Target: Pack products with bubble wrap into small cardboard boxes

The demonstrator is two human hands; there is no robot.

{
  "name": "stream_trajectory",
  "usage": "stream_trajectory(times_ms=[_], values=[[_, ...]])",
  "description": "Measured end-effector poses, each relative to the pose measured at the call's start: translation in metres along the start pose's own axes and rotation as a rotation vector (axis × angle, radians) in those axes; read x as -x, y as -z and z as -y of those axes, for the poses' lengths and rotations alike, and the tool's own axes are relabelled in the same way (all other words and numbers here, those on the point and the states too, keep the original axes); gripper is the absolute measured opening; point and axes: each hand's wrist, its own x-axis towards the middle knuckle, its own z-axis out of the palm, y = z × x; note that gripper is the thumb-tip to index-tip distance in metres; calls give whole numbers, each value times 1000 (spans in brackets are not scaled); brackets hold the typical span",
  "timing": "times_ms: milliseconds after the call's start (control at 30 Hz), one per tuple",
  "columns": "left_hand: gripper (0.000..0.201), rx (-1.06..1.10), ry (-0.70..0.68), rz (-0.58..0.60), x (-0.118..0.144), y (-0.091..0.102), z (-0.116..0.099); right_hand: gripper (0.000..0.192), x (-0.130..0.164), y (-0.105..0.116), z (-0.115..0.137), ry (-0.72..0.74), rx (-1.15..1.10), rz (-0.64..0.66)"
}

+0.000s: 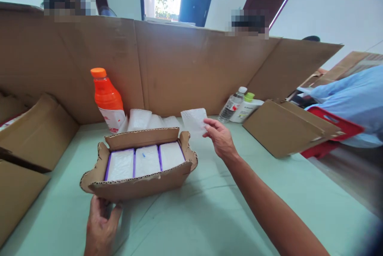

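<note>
An open cardboard box stands on the table, its flaps raised. Three white-topped packs with purple edges, the middle one bearing a small blue mark, fill it side by side. My left hand grips the box low at its front left corner; the fingertips are partly hidden there. Pinched between the thumb and fingers of my right hand is a small translucent sheet of bubble wrap, just beyond the box's right end. More bubble wrap pieces lie behind the box.
A large orange bottle stands behind the box. Near the tall cardboard partition are a clear water bottle and a white bottle. Cardboard boxes flank the left side; another sits right, by a person in blue.
</note>
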Motion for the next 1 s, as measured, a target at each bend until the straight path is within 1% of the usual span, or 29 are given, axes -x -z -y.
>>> stream_trajectory(times_ms=[100,167,233,267,300,333,367,433,467,533,600,667,733,800,900,1000], values=[[51,-3,-2,-8,0,-2,-10,39,30,37,-9,-86,112,-17],[51,-16,-11,-17,2,-3,-16,32,47,58,-12,-102,208,-42],[54,-25,-26,-15,3,-3,-20,28,64,69,-8,-46,300,-120],[56,-27,-33,-18,4,-3,-21,27,73,70,-3,9,350,-149],[58,-32,-40,-25,4,-2,-22,27,81,67,3,75,395,-154],[61,-36,-47,-34,4,-1,-22,27,90,60,10,142,425,-129],[64,-38,-54,-39,4,0,-21,27,99,52,17,199,433,-71],[70,-32,-73,-35,3,1,-21,35,115,29,27,246,392,112],[72,-26,-84,-26,3,1,-21,43,121,17,29,238,367,208],[72,-12,-98,-4,2,0,-21,57,131,-6,26,164,331,374],[69,-7,-110,14,2,-1,-22,62,137,-23,17,71,315,479],[66,-8,-122,26,2,-2,-24,59,144,-34,8,9,311,510],[63,-31,-135,36,4,0,-26,54,154,-38,3,-16,320,491],[54,-97,-147,39,6,4,-28,50,168,-35,4,-7,335,457],[40,-187,-212,37,12,14,-28,43,193,-26,12,46,357,424],[40,-209,-260,77,21,21,-28,40,209,-19,18,59,373,393]])
